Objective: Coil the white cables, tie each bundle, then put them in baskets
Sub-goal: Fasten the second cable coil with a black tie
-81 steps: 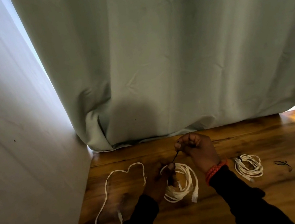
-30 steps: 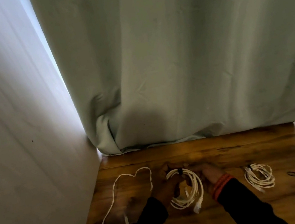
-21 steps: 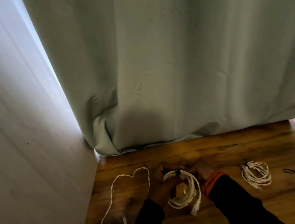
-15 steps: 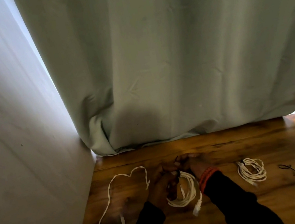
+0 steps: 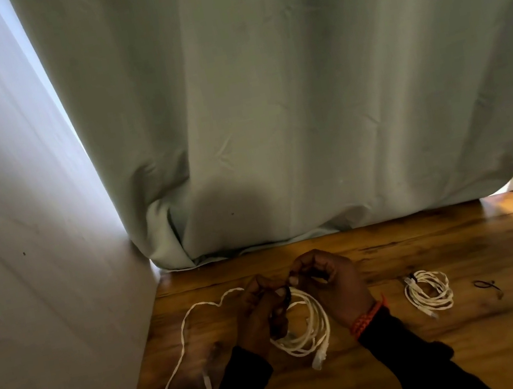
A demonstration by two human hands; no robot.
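A coiled white cable lies on the wooden table in front of me, its plug end pointing toward me. My left hand grips the coil at its far left side, where a black tie wraps it. My right hand pinches the tie's free end just above the coil. A second white cable lies loose and uncoiled to the left. A third, smaller coil, bound with a dark tie, rests to the right.
A spare black tie lies right of the small coil. A pale green curtain hangs down to the table's far edge. A white wall borders the table on the left. No basket is in view.
My right hand held the tie's end raised over the coil, then both hands dropped onto the coil. They have since lifted slightly and pinch the tie at the coil's top.
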